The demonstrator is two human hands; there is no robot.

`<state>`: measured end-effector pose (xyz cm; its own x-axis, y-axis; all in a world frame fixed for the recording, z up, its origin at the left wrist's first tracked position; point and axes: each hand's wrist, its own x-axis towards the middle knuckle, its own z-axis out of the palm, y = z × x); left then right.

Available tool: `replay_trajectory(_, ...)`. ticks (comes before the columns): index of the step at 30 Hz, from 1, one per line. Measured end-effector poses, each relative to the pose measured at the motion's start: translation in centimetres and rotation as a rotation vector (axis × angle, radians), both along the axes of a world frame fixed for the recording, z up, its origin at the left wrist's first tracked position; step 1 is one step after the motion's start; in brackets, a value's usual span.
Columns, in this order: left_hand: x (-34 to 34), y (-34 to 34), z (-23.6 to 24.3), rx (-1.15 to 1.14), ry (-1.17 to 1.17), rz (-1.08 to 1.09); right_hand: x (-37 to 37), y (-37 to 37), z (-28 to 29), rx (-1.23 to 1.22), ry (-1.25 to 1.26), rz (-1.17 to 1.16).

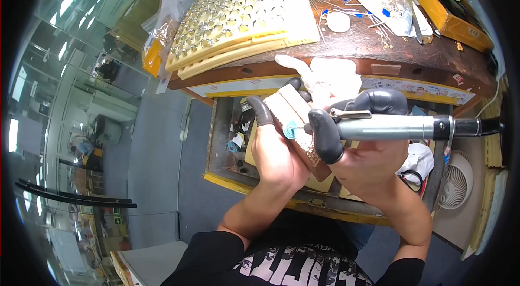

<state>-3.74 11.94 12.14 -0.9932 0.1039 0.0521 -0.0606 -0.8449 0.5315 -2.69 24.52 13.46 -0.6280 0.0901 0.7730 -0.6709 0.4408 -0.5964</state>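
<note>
My left hand [273,150] holds a narrow wooden block [320,170] at a slant over the open drawer, its thumb and fingers in black finger cots. Part of the block's face looks rough or studded with small bits; I cannot make them out. In my right hand [368,159], also with black finger cots, a silver rotary handpiece [398,128] lies level, its cable end to the right. A small light-blue disc [290,130] on the handpiece's tip sits at the block's face, touching or very near. Whether a small workpiece is between them is hidden.
Yellow trays [233,42] full of shiny round metal pieces stand on the dark wooden bench [357,50]. A white round tub [338,22], loose burrs and an orange box [455,23] lie to the right. White wrapping [336,77] covers the bench edge; below is the open drawer [216,161].
</note>
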Motion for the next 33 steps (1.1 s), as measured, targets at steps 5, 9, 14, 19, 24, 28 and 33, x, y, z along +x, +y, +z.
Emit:
replay_trajectory(5,-1.0,-1.7,-2.2,0.118,0.320,-0.282,0.0,-0.4,-0.3,-0.061,-0.025,0.083)
replay_trajectory(9,-0.3,-0.9,-1.0,0.089,0.192,-0.199,-0.1,-0.1,0.3,-0.004,0.035,0.021)
replay_trajectory(14,-0.2,-0.8,-0.9,0.112,0.134,-0.143,-0.1,-0.2,0.0,-0.012,0.024,0.022)
replay_trajectory(19,0.0,-0.2,-0.1,0.038,-0.056,-0.028,-0.2,-0.2,-0.4,-0.070,-0.029,0.111)
replay_trajectory(24,-0.1,-0.5,-0.3,0.166,-0.013,-0.101,-0.1,0.0,-0.3,-0.021,0.026,0.016)
replay_trajectory(28,0.0,-0.1,0.3,-0.009,-0.090,-0.011,0.0,-0.4,-0.5,-0.110,-0.056,0.084)
replay_trajectory(33,-0.1,-0.1,0.0,0.109,-0.050,-0.038,-0.2,-0.2,-0.4,-0.007,0.041,0.005)
